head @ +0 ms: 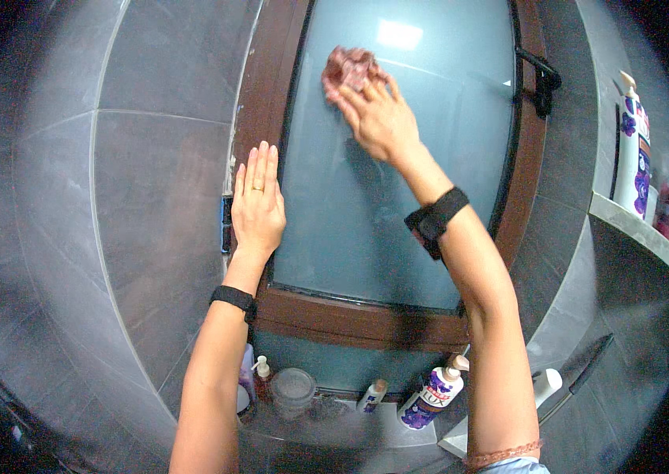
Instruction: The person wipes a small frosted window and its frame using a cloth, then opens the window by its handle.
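A crumpled reddish-pink cloth (347, 72) is pressed under the fingers of my right hand (383, 118), against the upper left part of a frosted glass pane (334, 237). My left hand (258, 207) lies flat on the left side of the brown window frame (322, 317), fingers together and pointing up, holding nothing. A ring is on one of its fingers. Black bands circle both wrists. At the frame's right side is a black window handle (542, 80), away from both hands.
Below the window, a ledge (411, 437) holds a Lux pump bottle (432, 398), a small bottle (372, 396), a clear round container (293, 388) and another pump bottle (262, 379). On the right, a corner shelf (630, 228) carries a tall pump bottle (635, 154). Grey tiled walls (162, 178) flank the window.
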Tool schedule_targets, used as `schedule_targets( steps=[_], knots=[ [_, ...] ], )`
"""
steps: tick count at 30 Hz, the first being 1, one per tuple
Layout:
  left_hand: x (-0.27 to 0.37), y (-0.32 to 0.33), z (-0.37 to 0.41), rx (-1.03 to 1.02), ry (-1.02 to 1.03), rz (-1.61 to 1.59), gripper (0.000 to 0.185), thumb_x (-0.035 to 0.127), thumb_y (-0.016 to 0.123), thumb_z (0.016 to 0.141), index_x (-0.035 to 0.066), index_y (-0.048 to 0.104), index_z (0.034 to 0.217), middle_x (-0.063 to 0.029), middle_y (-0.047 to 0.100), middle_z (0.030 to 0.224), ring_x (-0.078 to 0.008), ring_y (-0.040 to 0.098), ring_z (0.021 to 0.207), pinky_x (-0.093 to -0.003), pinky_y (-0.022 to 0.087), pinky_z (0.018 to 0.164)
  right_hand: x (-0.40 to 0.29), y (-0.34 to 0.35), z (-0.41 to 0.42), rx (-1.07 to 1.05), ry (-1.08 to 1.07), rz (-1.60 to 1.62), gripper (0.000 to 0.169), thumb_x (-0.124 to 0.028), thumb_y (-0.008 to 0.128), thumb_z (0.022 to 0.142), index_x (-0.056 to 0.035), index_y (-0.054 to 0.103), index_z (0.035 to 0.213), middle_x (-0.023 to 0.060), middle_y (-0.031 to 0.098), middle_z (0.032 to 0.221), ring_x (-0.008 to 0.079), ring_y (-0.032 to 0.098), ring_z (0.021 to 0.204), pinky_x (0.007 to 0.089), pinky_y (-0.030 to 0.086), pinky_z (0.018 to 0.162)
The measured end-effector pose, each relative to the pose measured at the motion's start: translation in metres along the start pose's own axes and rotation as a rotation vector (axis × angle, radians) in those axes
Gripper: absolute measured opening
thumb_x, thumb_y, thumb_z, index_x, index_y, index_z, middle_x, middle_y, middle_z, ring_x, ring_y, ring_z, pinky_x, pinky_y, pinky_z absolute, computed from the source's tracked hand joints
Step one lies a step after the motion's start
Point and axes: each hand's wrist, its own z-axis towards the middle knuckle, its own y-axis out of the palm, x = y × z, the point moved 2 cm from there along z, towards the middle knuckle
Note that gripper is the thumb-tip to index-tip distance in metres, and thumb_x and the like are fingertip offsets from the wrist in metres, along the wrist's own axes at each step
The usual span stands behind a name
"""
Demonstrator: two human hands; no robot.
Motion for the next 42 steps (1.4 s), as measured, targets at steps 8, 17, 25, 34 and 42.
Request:
schedule_targets(
  steps=[8, 17, 25, 34, 42],
  knots=[
    [-0.001, -0.001, -0.002, 0.05, 0.012, -0.013, 0.059, 0.007, 0.049, 0.092, 0.008, 0.032, 0.148, -0.0085, 0.032, 0.154, -0.025, 0.031, 0.142, -0.0419, 0.027, 0.115, 0.108, 0.013, 0.068, 0.119, 0.112, -0.239, 0.049, -0.037, 0.028, 0.102, -0.0252, 0.031, 0.15, 0.0157, 0.044, 0.144, 0.0336, 0.037, 0.136, 0.0466, 0.022, 0.116],
    [0.0, 0.002, -0.004, 0.034, 0.002, 0.0, 0.062, 0.007, 0.048, 0.091, 0.007, 0.029, 0.15, -0.0096, 0.029, 0.155, -0.0253, 0.028, 0.143, -0.0425, 0.025, 0.115, 0.058, 0.015, 0.011, 0.28, 0.143, -0.067, 0.048, -0.038, 0.039, 0.099, -0.0168, 0.043, 0.142, 0.0253, 0.046, 0.136, 0.0429, 0.042, 0.127, 0.049, 0.03, 0.11],
    [0.0, 0.004, -0.005, 0.068, 0.01, 0.013, 0.058, 0.007, 0.046, 0.093, 0.008, 0.03, 0.149, -0.0091, 0.032, 0.154, -0.0272, 0.032, 0.141, -0.0417, 0.028, 0.115, -0.037, -0.016, -0.081, 0.142, 0.099, 0.171, 0.047, -0.03, 0.052, 0.095, -0.0121, 0.047, 0.138, 0.0235, 0.043, 0.136, 0.0444, 0.038, 0.129, 0.0519, 0.026, 0.113],
    [0.0, 0.005, -0.004, 0.046, 0.029, 0.071, 0.061, 0.007, 0.048, 0.092, 0.007, 0.027, 0.15, -0.0088, 0.029, 0.155, -0.026, 0.031, 0.141, -0.0415, 0.027, 0.115, -0.103, -0.051, -0.193, -0.266, 0.075, 0.352, 0.049, -0.025, 0.056, 0.092, -0.0088, 0.044, 0.137, 0.024, 0.032, 0.145, 0.0467, 0.024, 0.138, 0.0529, 0.017, 0.117],
    [0.002, 0.008, -0.003, 0.035, 0.0, 0.099, 0.062, 0.005, 0.048, 0.089, 0.005, 0.029, 0.149, -0.0095, 0.03, 0.155, -0.0258, 0.029, 0.142, -0.0431, 0.025, 0.116, -0.106, -0.057, -0.217, -0.482, 0.115, 0.256, 0.055, -0.037, 0.051, 0.095, -0.0079, 0.041, 0.14, 0.0274, 0.033, 0.143, 0.0475, 0.025, 0.137, 0.0548, 0.016, 0.117]
  ],
)
